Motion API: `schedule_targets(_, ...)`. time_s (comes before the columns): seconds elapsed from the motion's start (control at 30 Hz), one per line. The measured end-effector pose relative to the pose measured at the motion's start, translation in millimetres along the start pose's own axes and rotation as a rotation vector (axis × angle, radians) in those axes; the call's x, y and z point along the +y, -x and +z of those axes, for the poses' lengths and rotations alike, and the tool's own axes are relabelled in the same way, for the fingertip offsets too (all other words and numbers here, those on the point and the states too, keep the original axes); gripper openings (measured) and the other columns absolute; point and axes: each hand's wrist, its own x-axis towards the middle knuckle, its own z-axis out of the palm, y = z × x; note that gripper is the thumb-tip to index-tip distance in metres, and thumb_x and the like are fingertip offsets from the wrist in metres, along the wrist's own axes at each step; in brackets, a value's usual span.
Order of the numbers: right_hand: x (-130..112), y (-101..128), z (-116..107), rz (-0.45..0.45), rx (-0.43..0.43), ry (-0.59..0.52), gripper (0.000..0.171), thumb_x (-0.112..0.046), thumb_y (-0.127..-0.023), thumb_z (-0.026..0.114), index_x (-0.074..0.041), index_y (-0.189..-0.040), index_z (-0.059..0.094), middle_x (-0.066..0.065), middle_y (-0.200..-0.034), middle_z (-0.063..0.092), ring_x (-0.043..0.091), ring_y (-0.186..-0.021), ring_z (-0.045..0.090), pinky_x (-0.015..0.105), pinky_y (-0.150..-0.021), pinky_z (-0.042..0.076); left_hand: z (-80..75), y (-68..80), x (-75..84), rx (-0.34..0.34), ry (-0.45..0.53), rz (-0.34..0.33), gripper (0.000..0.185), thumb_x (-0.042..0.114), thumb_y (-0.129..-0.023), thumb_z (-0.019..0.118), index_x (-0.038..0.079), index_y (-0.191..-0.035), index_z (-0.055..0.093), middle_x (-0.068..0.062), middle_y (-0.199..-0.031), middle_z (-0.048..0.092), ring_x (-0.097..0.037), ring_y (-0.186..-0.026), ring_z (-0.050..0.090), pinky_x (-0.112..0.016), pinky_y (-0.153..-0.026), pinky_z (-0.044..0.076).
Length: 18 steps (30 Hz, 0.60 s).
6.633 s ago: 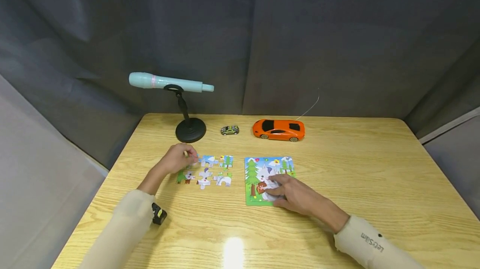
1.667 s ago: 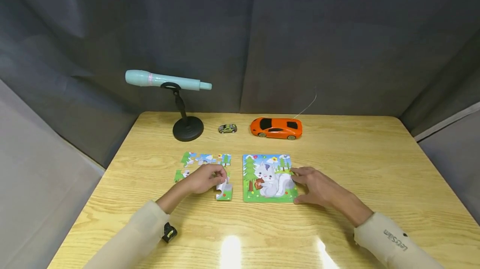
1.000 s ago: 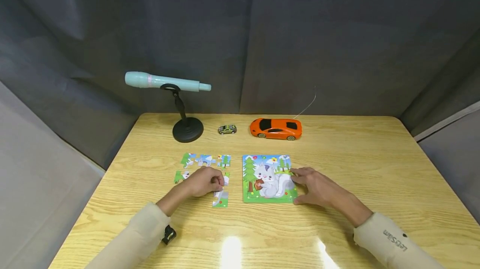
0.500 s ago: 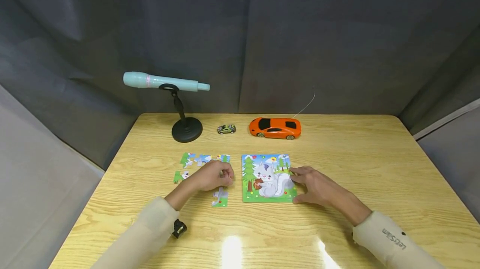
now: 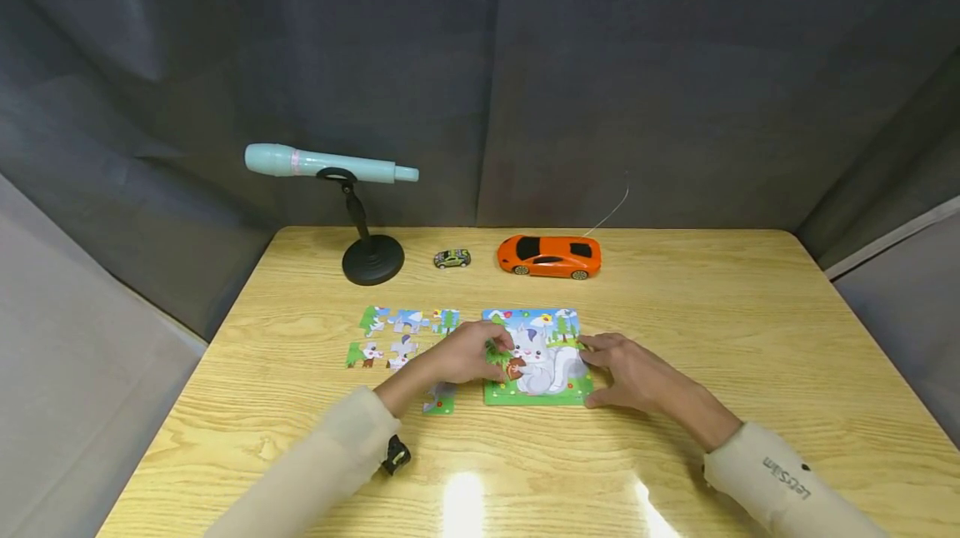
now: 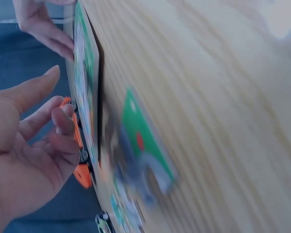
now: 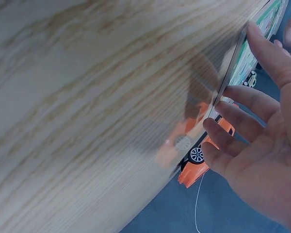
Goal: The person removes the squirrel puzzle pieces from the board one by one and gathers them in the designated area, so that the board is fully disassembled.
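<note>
One puzzle board (image 5: 570,392) lies mid-table, with seven loose pieces (image 5: 408,321) just to its left and two toy cars at the far edge, an orange one (image 5: 549,256) and a tiny green one (image 5: 452,258). The left hand (image 5: 471,352) sits on the board's left side, fingers curled; whether it pinches a piece, I cannot tell. The right hand (image 5: 626,371) steadies the board's right edge with relaxed fingers. The right wrist view shows its fingertips (image 7: 256,35) touching that edge. One microphone (image 5: 321,164) stands far left.
</note>
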Motion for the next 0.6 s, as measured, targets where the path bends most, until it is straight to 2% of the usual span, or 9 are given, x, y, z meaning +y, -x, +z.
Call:
schedule_targets(0.17, 0, 0, 0, 0.002, -0.002, 0.0, 0.07, -0.034, -0.073, 0.081, 0.006, -0.125, 0.057, 0.021, -0.141, 0.047, 0.043, -0.128, 0.044, 0.053, -0.103, 0.039, 9.5, -10.4, 9.9, -0.041, -0.002, -0.004, 0.039, 0.013, -0.079, 0.077, 0.006, -0.113, 0.061, -0.01, -0.11, 0.061, -0.021, -0.088, 0.056, -0.023, -0.072, 0.045)
schedule_targets(0.3, 1, 0, 1, 0.005, -0.005, -0.002, 0.07, -0.034, -0.073, 0.08, 0.005, -0.126, 0.057, 0.02, -0.141, 0.047, 0.041, -0.128, 0.045, 0.052, -0.103, 0.039, 17.7, -17.4, 11.8, -0.06, 0.012, -0.016, 0.041, 0.01, -0.076, 0.079, 0.005, -0.113, 0.061, -0.009, -0.108, 0.061, -0.02, -0.097, 0.057, -0.02, -0.075, 0.045)
schedule_targets(0.5, 1, 0, 0, 0.007, -0.004, -0.005, 0.069, -0.034, -0.073, 0.08, 0.005, -0.126, 0.058, 0.02, -0.141, 0.048, 0.04, -0.127, 0.046, 0.052, -0.102, 0.04, 26.8, -22.5, 15.1, -0.067, 0.017, -0.04, 0.04, 0.008, -0.074, 0.08, 0.006, -0.109, 0.062, -0.007, -0.1, 0.06, -0.011, -0.081, 0.05, -0.018, -0.071, 0.043)
schedule_targets(0.6, 1, 0, 0, 0.003, -0.003, 0.001, 0.068, -0.034, -0.073, 0.08, 0.005, -0.125, 0.058, 0.02, -0.14, 0.048, 0.04, -0.127, 0.047, 0.051, -0.102, 0.04, 30.4, -23.8, 17.4, -0.055, -0.017, -0.07, 0.039, 0.008, -0.073, 0.081, 0.008, -0.106, 0.062, -0.005, -0.097, 0.058, -0.008, -0.078, 0.046, -0.018, -0.07, 0.042)
